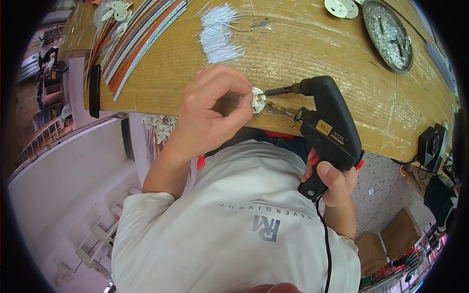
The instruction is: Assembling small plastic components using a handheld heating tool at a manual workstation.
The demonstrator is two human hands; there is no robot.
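My right hand (337, 183) is wrapped around the handle of a black soldering gun (334, 124) with a red trigger. Its hot tip (283, 91) reaches left onto a small white round part (258, 101) at the table's near edge. Below the tip, a brass-coloured solder feed tube (279, 108) points at the same part. My left hand (212, 105) is closed in a pinch at that part's left side, fingertips touching its rim. Whatever lies between those fingertips is hidden.
Beyond my left hand lies a pile of thin white wires (220, 34). Curved LED strips (141, 44) and white discs (117, 10) sit at the far left. A round metal tray (369, 24) of silvery scraps stands far right. The gun's cord (327, 244) hangs down over my shirt.
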